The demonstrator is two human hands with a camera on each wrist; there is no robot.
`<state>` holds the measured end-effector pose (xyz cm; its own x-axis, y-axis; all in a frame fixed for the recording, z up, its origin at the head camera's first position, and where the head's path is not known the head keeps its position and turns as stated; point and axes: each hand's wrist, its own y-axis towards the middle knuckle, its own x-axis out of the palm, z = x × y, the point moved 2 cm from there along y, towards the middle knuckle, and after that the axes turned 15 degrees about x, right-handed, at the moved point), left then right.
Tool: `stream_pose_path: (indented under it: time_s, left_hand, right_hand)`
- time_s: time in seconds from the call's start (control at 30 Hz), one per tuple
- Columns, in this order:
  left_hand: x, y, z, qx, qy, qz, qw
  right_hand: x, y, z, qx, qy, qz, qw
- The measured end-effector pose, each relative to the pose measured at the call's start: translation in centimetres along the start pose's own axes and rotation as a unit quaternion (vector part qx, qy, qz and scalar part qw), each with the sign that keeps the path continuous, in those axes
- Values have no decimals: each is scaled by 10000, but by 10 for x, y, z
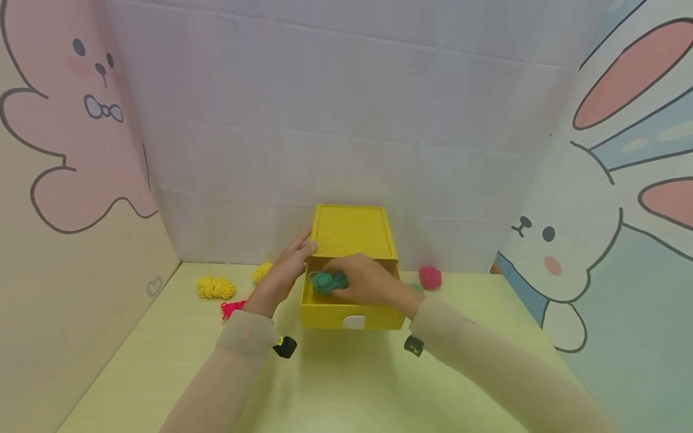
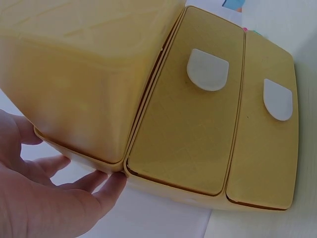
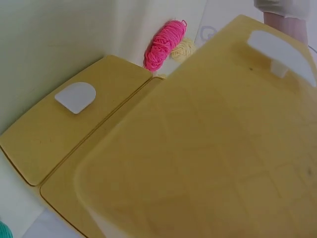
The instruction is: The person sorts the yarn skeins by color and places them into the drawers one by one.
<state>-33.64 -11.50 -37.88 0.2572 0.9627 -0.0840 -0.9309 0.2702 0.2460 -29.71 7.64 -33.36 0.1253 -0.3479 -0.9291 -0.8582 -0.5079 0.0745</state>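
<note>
A yellow drawer box (image 1: 354, 231) stands by the back wall with its top drawer (image 1: 325, 317) pulled out. Inside that drawer, my right hand (image 1: 368, 279) grips a teal yarn bundle (image 1: 323, 284) between thumb and fingers. My left hand (image 1: 287, 267) rests along the box's left side near the front, its fingertips touching the side edge in the left wrist view. Below the open drawer, two closed drawers (image 2: 185, 124) with white tabs show in that view. The drawer front (image 3: 208, 148) fills much of the right wrist view, hiding my right hand.
Left of the box lie a yellow yarn bundle (image 1: 215, 287), a second yellow one (image 1: 262, 272) and a red-pink one (image 1: 233, 308), partly behind my left wrist. A pink bundle (image 1: 431, 278) and a teal one (image 1: 416, 287) lie to the right. Patterned panels flank the table.
</note>
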Motion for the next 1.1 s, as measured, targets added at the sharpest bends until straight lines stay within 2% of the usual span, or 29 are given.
stream_pose_path:
  time_s: [0.33,0.53,0.8,0.93,1.1]
  left_hand:
    - [1,-2,2,-4,30,3,10000]
    - [0,-2,1,-13,18,10,10000]
    - [-2,-1,2,46,-36,-58,10000]
    - [-3,-1,1,84,-86,-66,9999]
    - [-1,0,-1,76,-87,-89,9999]
  right_hand:
    - [10,4,3,108,51,-292,9995]
    - [7,4,6,-105,153,-385,9991]
    - [-20,-8,8,48,572,-657,9962]
    - [-34,-16,16,58,772,-506,9957]
    - [-52,-30,34,328,857,-282,9954]
